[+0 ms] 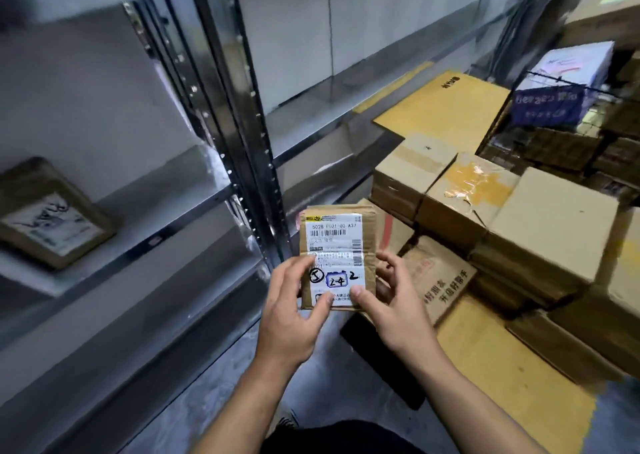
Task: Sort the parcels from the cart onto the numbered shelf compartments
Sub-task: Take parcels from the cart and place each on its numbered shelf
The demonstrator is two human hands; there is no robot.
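A grey metal shelf (162, 207) with perforated uprights fills the left and centre of the view, its boards running back toward the wall. To the right, a pile of brown cartons (540, 231) lies stacked on the floor, some taped over and some printed with red characters. Behind them stands a wire cart (568, 131) holding more cartons and a blue and white box (561, 86). On the shelf board at the far left lies a flat parcel (52, 214), label up and blurred. In the middle, held in the air just in front of the shelf upright, is a small parcel (370, 231) of brown cardboard. Both hands are grasping it: the left hand (291, 318) holds its lower left edge with the thumb on the front, and the right hand (394, 301) curls round its lower right edge, thumb pressed on the front. Its white label (334, 242) faces the camera, with "2-4" handwritten in a blue box.
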